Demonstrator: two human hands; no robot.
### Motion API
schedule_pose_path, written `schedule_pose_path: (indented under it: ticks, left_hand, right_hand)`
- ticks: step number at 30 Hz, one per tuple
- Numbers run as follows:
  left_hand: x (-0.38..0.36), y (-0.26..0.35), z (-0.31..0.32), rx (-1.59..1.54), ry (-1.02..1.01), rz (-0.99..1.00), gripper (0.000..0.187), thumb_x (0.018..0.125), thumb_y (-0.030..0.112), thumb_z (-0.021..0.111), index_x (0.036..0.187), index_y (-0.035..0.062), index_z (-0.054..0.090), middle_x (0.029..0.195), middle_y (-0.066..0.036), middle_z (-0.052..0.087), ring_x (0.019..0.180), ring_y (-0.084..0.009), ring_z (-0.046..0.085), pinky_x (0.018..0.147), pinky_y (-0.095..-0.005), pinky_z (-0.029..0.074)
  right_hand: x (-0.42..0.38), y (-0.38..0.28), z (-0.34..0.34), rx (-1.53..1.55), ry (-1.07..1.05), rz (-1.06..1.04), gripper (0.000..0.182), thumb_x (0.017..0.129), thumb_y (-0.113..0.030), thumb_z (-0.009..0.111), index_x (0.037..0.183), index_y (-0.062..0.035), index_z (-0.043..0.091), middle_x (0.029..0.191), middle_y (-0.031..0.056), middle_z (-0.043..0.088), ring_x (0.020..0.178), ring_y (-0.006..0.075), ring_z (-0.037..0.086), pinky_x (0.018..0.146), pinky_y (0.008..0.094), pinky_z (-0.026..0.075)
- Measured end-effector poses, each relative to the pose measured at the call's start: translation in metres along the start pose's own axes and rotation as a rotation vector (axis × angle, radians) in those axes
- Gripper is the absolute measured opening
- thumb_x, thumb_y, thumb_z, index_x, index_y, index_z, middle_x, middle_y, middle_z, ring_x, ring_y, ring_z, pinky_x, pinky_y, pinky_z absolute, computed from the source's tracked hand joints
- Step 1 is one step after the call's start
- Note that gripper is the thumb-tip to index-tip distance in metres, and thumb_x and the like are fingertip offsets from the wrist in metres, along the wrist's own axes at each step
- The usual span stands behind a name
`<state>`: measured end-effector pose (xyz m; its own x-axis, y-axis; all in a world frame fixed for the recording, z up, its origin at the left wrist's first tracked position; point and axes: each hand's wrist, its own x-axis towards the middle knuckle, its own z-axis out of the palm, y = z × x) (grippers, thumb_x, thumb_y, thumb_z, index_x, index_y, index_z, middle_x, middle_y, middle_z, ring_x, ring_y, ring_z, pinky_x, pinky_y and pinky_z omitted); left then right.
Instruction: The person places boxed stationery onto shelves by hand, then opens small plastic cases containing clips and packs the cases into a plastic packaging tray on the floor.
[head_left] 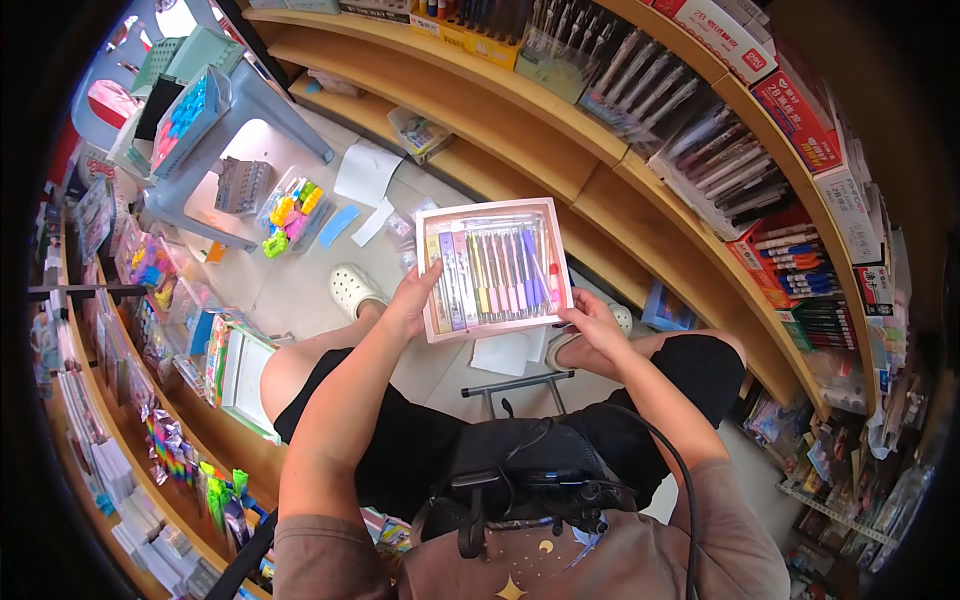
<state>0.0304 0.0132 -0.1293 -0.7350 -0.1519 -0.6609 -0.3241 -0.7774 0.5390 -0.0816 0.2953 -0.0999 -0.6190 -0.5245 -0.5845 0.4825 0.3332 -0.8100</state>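
Note:
A shallow pale pink box (494, 211) is held up between both hands above my lap. Several pens (505, 270) in yellow, pink and purple lie side by side in it, with flat purple and olive packs at the left and a pink and red item by the right wall. My left hand (412, 303) grips the box's left side, its fingers partly hidden beneath. At the lower right corner, my right hand (592, 322) holds the box with the thumb on the rim.
Wooden shelves (540, 85) with pens and boxes curve along the front and right. More shelves (200, 430) stand at the left. A grey-blue stool (230, 110) is at the upper left, near a clear tub of colourful toys (290, 215). White papers (368, 172) lie on the floor.

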Motion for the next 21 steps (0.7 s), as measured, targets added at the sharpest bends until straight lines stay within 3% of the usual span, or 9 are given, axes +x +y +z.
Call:
schedule_pose_path:
  ticks: [4,7,8,12,16,21]
  left_hand:
    - [-0.002,0.001,0.003,-0.057,-0.091,0.022,0.034,0.095,0.021,0.050,0.123,0.0040,0.044,0.114,-0.011,0.059,0.101,-0.0228,0.061,0.086,-0.0377,0.052]
    - [-0.002,0.001,0.007,-0.054,-0.117,0.025,0.034,0.095,0.023,0.051,0.123,0.0042,0.044,0.114,-0.011,0.059,0.101,-0.0222,0.060,0.086,-0.0373,0.052]
    - [-0.001,0.002,0.010,-0.046,-0.114,0.027,0.034,0.095,0.023,0.051,0.123,0.0043,0.044,0.114,-0.011,0.059,0.101,-0.0220,0.060,0.086,-0.0371,0.052]
    - [0.002,0.006,0.029,-0.024,-0.113,0.031,0.035,0.094,0.023,0.052,0.122,0.0034,0.045,0.113,-0.011,0.059,0.099,-0.0209,0.061,0.085,-0.0364,0.052]
    - [0.021,0.001,0.046,0.007,-0.157,0.054,0.041,0.094,0.027,0.053,0.126,0.0042,0.043,0.116,-0.010,0.058,0.102,-0.0209,0.060,0.087,-0.0369,0.051]
    - [0.033,0.000,0.090,-0.019,-0.145,0.029,0.035,0.095,0.025,0.051,0.121,0.0035,0.044,0.112,-0.012,0.059,0.097,-0.0206,0.061,0.081,-0.0351,0.053]
  right_hand:
    - [-0.001,-0.015,0.004,-0.107,0.083,-0.290,0.054,0.078,-0.006,0.063,0.126,-0.0044,0.039,0.102,0.0088,0.058,0.080,0.0143,0.058,0.070,0.0273,0.048]
    - [-0.003,-0.038,0.001,-0.410,0.100,-0.384,0.060,0.076,-0.005,0.064,0.128,-0.0051,0.036,0.112,0.0143,0.055,0.086,0.0178,0.060,0.075,0.0304,0.050]
    - [-0.007,-0.048,0.002,-0.478,0.124,-0.380,0.065,0.072,-0.006,0.066,0.128,-0.0036,0.034,0.116,0.0199,0.052,0.097,0.0272,0.059,0.082,0.0348,0.048]
    - [-0.004,-0.071,-0.013,-0.808,0.051,-0.387,0.071,0.067,-0.008,0.069,0.128,-0.0015,0.034,0.120,0.0253,0.047,0.110,0.0410,0.048,0.094,0.0400,0.041]
    - [-0.009,-0.094,-0.022,-1.073,0.030,-0.377,0.066,0.067,-0.006,0.068,0.125,-0.0016,0.036,0.117,0.0249,0.047,0.105,0.0410,0.051,0.088,0.0412,0.044]
    - [0.001,-0.088,-0.048,-1.153,0.184,-0.280,0.069,0.064,-0.001,0.067,0.125,0.0021,0.036,0.117,0.0263,0.048,0.110,0.0409,0.049,0.090,0.0419,0.043]
